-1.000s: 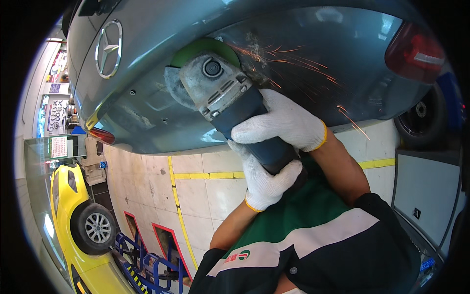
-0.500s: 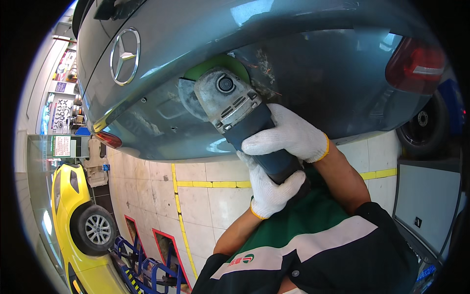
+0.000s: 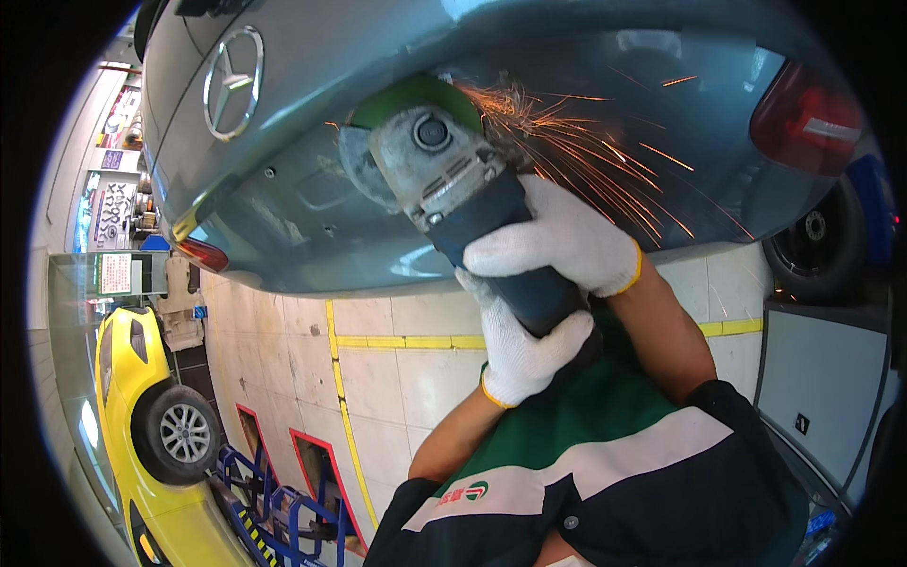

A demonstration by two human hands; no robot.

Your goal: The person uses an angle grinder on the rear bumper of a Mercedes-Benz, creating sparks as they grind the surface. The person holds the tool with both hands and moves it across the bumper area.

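Note:
Both my hands wear white knitted gloves and grip one angle grinder (image 3: 477, 219). My right hand (image 3: 562, 236) wraps the dark body just behind the metal gear head. Further back, my left hand (image 3: 531, 350) is closed round the rear end. The green disc (image 3: 420, 92) meets the grey-blue rear panel of a car (image 3: 605, 104). Orange sparks (image 3: 605, 156) fan from the disc's right edge toward the lower right. A metal guard (image 3: 362, 168) covers the disc's left side. The exact contact spot is partly hidden by the disc and sparks.
A round chrome emblem (image 3: 233, 83) sits left of the grinder. The red tail light (image 3: 806, 118) is at the right. A yellow car (image 3: 156, 425) and blue metal frame (image 3: 283, 520) stand at the left. A black wheel (image 3: 817, 231) and grey cabinet (image 3: 820, 387) stand at the right.
Sparks now spray from the disc, where none showed before. The grinder head has shifted slightly up in view. Both hands keep the same grip.

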